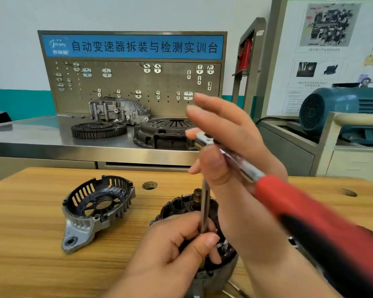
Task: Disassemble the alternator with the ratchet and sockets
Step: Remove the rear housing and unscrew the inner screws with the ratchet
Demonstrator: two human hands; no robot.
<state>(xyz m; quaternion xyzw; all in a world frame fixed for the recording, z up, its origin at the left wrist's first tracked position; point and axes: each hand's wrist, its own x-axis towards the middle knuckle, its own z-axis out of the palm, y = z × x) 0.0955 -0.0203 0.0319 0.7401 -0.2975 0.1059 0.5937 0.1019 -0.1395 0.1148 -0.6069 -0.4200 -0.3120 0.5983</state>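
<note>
Alternator (215, 274) sits on the wooden tabletop (30, 211) right in front of the person, shaft end up. The end housing (97, 211) is already off, parked open side up to the left, apart from it. Ratchet (267, 183) sits on a long extension (205, 207) dropping straight into the body, presumably to reach a deep fastener. Left hand (172, 248) pinches the extension's lower end, thumb and curled fingers closed on it, likely steadying it; socket hidden. Right hand (235, 147) holds the ratchet at its head: thumb over the neck, fingers mostly straight behind. Hands apart, right above left.
</note>
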